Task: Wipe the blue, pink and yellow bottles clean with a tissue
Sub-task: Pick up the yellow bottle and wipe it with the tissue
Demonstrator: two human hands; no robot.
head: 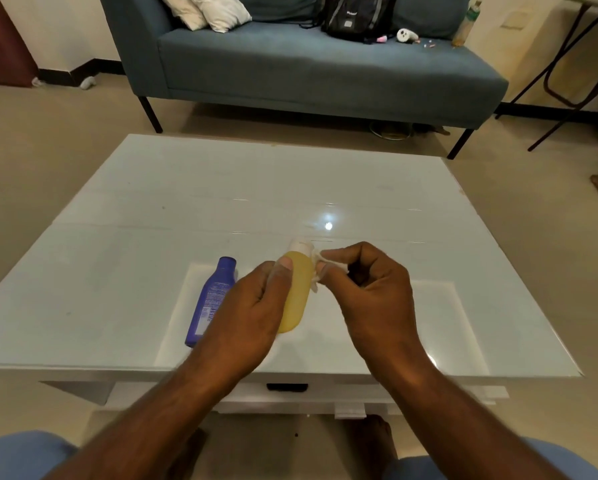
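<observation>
Tissue (316,268) in right hand (367,292) touches yellow bottle (296,292).

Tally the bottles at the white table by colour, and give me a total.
Blue: 1, the blue bottle lying on the table.
Yellow: 1, the yellow bottle held in the left hand.
Pink: 0 in view.
Total: 2 bottles.

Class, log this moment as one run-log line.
left hand: holds yellow bottle | right hand: pinches tissue at bottle's neck | blue bottle: lying on table
</observation>
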